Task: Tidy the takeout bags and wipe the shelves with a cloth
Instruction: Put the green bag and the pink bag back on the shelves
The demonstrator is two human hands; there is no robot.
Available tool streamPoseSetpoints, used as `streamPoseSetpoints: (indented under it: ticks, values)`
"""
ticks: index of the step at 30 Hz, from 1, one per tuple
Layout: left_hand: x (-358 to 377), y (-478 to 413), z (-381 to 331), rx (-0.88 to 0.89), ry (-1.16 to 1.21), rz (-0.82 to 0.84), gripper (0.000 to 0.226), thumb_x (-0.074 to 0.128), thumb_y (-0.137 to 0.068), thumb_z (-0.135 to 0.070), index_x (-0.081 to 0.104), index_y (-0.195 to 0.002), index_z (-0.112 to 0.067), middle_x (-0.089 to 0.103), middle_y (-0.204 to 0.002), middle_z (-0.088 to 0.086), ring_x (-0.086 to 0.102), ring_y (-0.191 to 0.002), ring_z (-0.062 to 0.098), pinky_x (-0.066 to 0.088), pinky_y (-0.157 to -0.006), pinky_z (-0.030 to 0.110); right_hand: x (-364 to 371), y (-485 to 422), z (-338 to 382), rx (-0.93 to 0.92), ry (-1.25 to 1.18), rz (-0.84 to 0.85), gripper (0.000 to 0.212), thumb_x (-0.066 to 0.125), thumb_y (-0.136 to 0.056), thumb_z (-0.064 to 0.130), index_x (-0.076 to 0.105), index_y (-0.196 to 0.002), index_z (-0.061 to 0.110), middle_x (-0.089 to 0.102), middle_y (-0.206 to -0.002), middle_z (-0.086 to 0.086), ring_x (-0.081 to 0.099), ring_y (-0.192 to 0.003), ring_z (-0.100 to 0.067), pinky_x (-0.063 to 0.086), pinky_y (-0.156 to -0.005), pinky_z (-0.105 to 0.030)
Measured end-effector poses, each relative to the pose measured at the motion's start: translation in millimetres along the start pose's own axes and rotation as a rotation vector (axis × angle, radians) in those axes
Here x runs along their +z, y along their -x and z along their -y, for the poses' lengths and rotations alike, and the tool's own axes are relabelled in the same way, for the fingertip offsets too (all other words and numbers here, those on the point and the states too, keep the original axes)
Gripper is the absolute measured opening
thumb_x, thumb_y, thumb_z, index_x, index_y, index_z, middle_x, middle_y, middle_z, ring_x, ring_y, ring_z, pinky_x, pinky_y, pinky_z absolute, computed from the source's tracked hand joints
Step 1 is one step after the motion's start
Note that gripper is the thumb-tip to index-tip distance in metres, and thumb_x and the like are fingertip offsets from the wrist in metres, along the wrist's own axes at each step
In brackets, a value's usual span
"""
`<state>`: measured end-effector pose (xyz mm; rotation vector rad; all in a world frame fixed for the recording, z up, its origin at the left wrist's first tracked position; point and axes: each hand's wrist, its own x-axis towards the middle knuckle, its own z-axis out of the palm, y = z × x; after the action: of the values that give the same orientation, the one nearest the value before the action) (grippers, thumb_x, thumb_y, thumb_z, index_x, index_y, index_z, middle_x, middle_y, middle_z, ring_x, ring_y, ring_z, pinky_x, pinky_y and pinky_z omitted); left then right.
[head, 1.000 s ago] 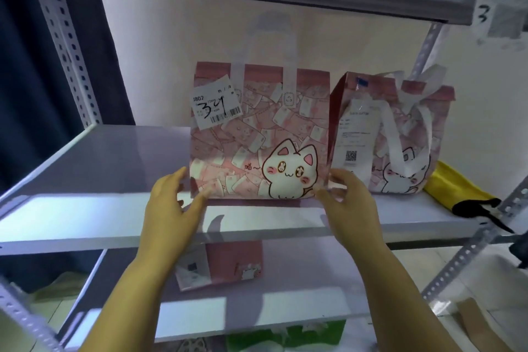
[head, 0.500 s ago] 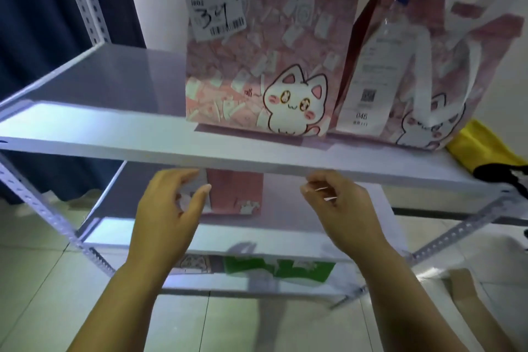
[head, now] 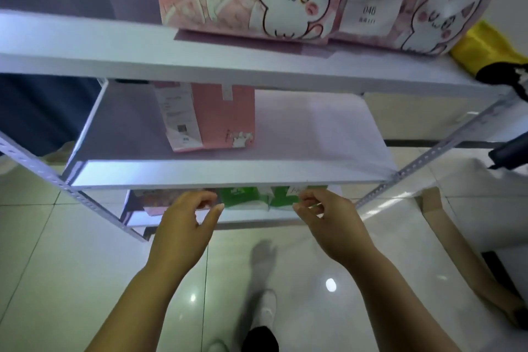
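green takeout bag (head: pixel 247 198) sits on the lowest shelf (head: pixel 257 218), half hidden under the middle shelf (head: pixel 200 174), with a pink bag (head: pixel 155 203) to its left. the left hand (head: pixel 184 227) and right hand (head: pixel 333 223) hover just in front, fingers loosely curled, gripping nothing. i'd take it by both sides, keep it upright, and mind the shelf edge above the knuckles.

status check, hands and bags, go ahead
Left hand and right hand both empty, loosely curled, at the bottom shelf. Green takeout bag there, not gripped. Middle shelf overhangs it.
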<state>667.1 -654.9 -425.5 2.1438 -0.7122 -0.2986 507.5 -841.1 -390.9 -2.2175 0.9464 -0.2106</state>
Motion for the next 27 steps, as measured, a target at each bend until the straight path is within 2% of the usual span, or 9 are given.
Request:
streamPoseSetpoints:
  ticks: [4,8,16,20,27]
  values:
    - [27,12,11,-0.05,-0.002,0.062,0.019,0.063,-0.085,-0.03,0.065,-0.103,-0.022,0.062,-0.097,-0.01,0.058,-0.09,0.005,0.048,-0.075,0.027,11,4,-29,0.047,0.06,0.031,0.018,0.061,-0.086,0.038,0.062,-0.1,0.027,0.06,-0.084,0.019,0.057,-0.076,0.002,0.049,-0.069,-0.023]
    - [58,19,15,-0.07,0.013,0.122,0.013,0.063,-0.085,-0.031,0.064,-0.097,-0.025,0.061,-0.095,-0.014,0.058,-0.09,0.003,0.047,-0.074,0.025,13,0,-65,0.115,0.079,0.023,0.017,0.062,-0.086,0.036,0.063,-0.098,0.024,0.064,-0.086,0.013,0.06,-0.078,-0.005,0.05,-0.072,-0.027]
    - [154,25,15,-0.156,-0.039,0.178,0.014,0.062,-0.085,-0.033,0.063,-0.098,-0.026,0.062,-0.096,-0.012,0.059,-0.089,0.004,0.049,-0.077,0.028,11,-20,-171,0.189,0.077,0.077,0.019,0.061,-0.086,0.034,0.064,-0.099,0.019,0.064,-0.088,0.01,0.058,-0.078,-0.006,0.04,-0.063,-0.019]
    - [215,32,23,-0.178,-0.045,0.218,0.014,0.061,-0.086,-0.032,0.062,-0.098,-0.026,0.06,-0.095,-0.012,0.057,-0.09,0.007,0.05,-0.08,0.032,16,-34,-225,0.232,0.051,0.068,0.02,0.061,-0.086,0.034,0.065,-0.099,0.02,0.066,-0.092,0.008,0.059,-0.082,-0.009,0.042,-0.07,-0.024]
    - [313,25,68,-0.199,-0.031,0.236,0.015,0.062,-0.086,-0.031,0.062,-0.1,-0.025,0.059,-0.097,-0.012,0.057,-0.091,0.006,0.048,-0.08,0.028,57,-66,-320,0.293,0.043,0.037,0.02,0.06,-0.086,0.032,0.064,-0.101,0.019,0.067,-0.096,0.005,0.059,-0.088,-0.014,0.043,-0.074,-0.026]
